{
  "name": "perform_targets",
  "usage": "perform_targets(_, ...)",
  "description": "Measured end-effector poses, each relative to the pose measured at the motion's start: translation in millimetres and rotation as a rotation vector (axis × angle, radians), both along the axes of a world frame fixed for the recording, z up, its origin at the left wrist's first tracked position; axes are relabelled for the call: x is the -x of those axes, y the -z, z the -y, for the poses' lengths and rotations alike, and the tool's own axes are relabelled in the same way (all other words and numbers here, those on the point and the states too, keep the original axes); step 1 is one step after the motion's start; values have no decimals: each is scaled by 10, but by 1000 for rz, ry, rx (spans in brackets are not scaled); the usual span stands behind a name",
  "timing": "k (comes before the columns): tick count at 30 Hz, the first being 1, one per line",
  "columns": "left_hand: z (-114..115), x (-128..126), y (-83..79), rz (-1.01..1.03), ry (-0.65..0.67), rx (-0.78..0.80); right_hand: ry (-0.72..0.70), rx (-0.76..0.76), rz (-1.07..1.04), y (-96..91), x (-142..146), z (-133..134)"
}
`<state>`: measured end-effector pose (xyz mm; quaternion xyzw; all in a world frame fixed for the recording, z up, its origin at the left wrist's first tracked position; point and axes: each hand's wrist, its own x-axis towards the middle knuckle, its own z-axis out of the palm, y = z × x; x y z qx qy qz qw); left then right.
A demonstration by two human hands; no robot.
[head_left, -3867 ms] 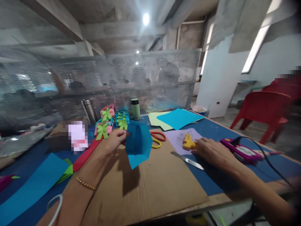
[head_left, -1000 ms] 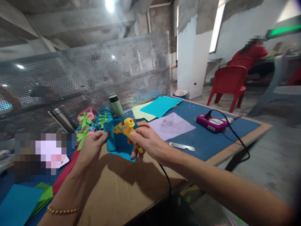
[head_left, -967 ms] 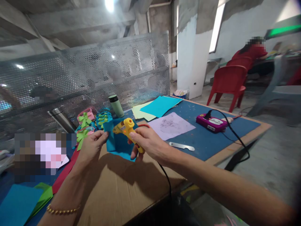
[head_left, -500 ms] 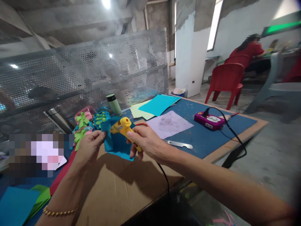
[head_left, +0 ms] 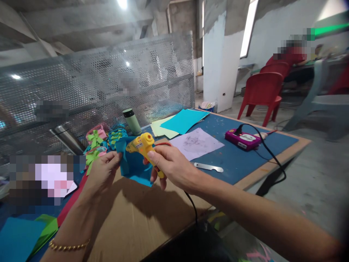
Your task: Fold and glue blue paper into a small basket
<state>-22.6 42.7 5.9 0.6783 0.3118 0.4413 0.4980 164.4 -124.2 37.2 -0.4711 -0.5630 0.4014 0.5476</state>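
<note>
My right hand is wrapped round a yellow glue gun, its nozzle pointing left at a folded blue sheet, perhaps paper or foam. Between thumb and fingers, my left hand pinches the left edge of that sheet and holds it raised above the brown cardboard. The nozzle tip is close to the sheet's upper fold; whether it touches I cannot tell. From below the right hand a black cord runs down past the table edge.
Behind the left hand are green-bowed pink and blue craft pieces, a steel flask and a green bottle. Flat blue sheets, a metal strip and a purple power strip lie rightward. A person in red sits far right.
The glue gun has shifted slightly up and left along the folded blue sheet. My left hand still pinches the sheet, which has tilted a little.
</note>
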Motion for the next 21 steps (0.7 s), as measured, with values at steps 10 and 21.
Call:
perform_targets(10, 33, -74, -46, 89, 64, 143, 17, -152, -13, -212, -79, 279)
perform_targets(21, 140, -147, -144, 8, -170, 100, 108, -138, -94, -307, -245, 558)
